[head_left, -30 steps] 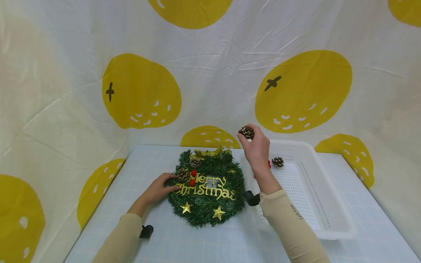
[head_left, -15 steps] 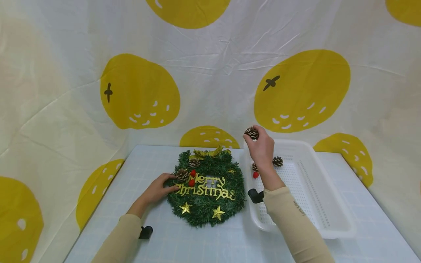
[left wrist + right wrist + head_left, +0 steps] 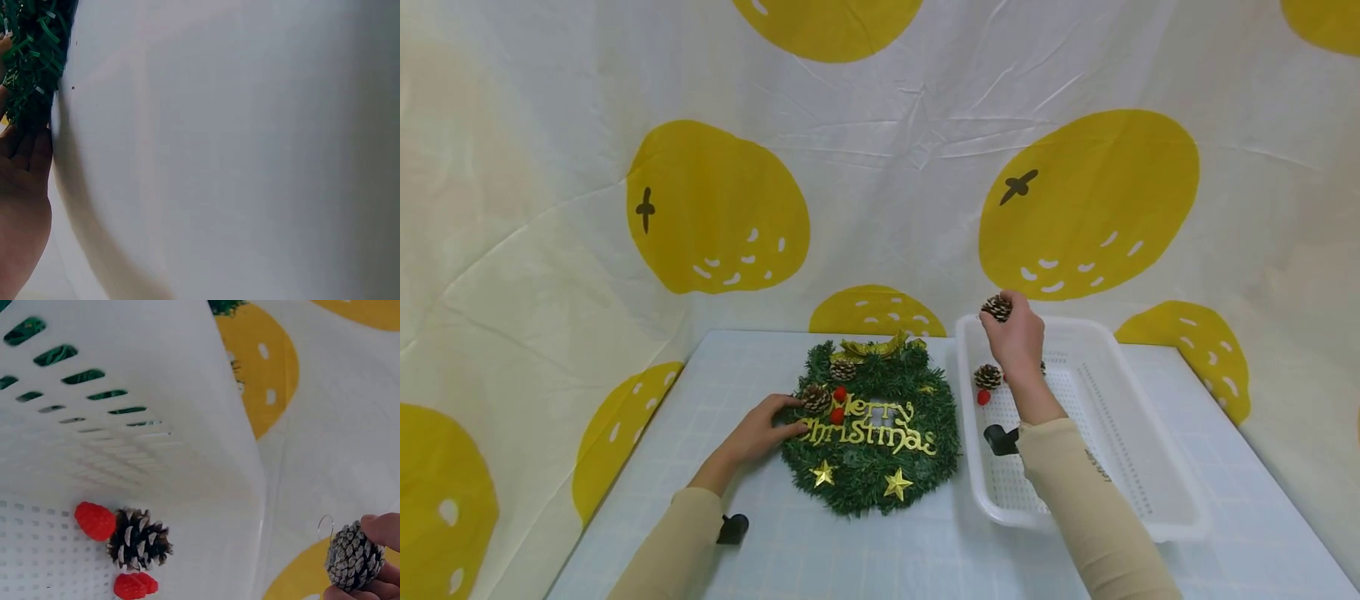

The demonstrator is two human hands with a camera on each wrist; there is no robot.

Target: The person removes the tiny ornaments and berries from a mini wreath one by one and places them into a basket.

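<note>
A green Christmas wreath [image 3: 868,492] lies on the table, bearing gold "Merry Christmas" lettering [image 3: 868,433], gold stars, red berries and pinecones. My left hand [image 3: 760,429] holds its left edge; in the left wrist view, fingers [image 3: 25,150] reach the underside of the green tinsel [image 3: 37,56]. Above the back of a white basket [image 3: 1172,525], my right hand [image 3: 1018,337] pinches a pinecone [image 3: 997,307]. A thin wire loop [image 3: 324,526] stands out from that pinecone in the right wrist view. Inside the basket sit another pinecone [image 3: 139,539] and red berries [image 3: 95,520].
The basket stands on the right of the table [image 3: 887,558], just beside the wreath. Behind everything hangs a white curtain [image 3: 895,208] printed with yellow fruit. A further pinecone in the basket is mostly hidden behind my right wrist.
My right hand has moved rightward with the pinecone, from beside the basket to over its back end, uncovering a pinecone and red berry inside. The left hand stays on the wreath.
</note>
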